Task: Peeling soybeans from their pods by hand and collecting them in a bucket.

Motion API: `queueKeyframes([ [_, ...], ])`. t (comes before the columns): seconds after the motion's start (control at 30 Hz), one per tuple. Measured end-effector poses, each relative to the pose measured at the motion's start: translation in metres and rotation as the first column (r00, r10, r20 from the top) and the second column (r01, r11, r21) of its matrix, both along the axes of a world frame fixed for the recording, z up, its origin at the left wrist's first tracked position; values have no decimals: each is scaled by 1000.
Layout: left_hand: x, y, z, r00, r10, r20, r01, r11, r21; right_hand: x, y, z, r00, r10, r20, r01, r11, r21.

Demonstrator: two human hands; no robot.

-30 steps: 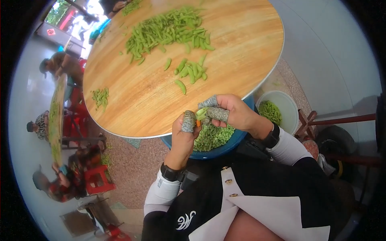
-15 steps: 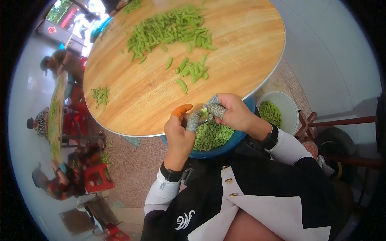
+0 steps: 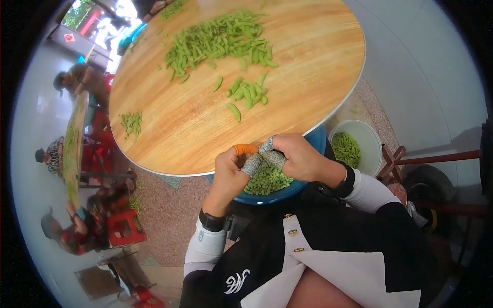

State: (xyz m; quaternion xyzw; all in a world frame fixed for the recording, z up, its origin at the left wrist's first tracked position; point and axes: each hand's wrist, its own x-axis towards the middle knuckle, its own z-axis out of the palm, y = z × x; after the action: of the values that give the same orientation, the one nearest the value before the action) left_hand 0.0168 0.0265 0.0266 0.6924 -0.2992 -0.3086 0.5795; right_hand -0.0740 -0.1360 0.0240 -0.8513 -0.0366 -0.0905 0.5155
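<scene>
My left hand point(image 3: 228, 169) and my right hand point(image 3: 302, 156) are closed and meet over a blue basin point(image 3: 267, 197), just off the near edge of the table. Orange and grey coverings wrap fingers of the left hand, grey ones those of the right. The fingertips press together, and what lies between them is hidden. Shelled green beans point(image 3: 268, 179) fill the basin below. On the round wooden table point(image 3: 179, 138) lie a small group of green bean pods point(image 3: 248, 92), a single pod point(image 3: 234, 112) nearer me, and a large heap of pods point(image 3: 215, 41) farther off.
At right on the floor stands a white bucket point(image 3: 377, 149) with green pods or shells inside. A wooden frame point(image 3: 393, 159) is beside it. Small green scraps point(image 3: 131, 123) lie at the table's left. Several people sit at another table point(image 3: 77, 138) at far left, near red stools point(image 3: 123, 226).
Both hands have come closer together and lower over the basin. The pale green piece and the small shiny thing seen between the fingers before are now hidden.
</scene>
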Motion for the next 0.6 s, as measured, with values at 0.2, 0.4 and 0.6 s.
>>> queueKeyframes([
  [0.2,-1,1,4,982,187,-29,-189,971,-147,-1,-4,-5,992,-24,-121,73,904,421],
  [0.4,-6,5,3,977,-37,-211,13,993,-115,-1,-26,14,913,200,-356,96,742,664],
  [0.6,-14,-4,-5,996,-20,83,24,998,-55,-4,-16,6,934,202,-296,133,571,810],
])
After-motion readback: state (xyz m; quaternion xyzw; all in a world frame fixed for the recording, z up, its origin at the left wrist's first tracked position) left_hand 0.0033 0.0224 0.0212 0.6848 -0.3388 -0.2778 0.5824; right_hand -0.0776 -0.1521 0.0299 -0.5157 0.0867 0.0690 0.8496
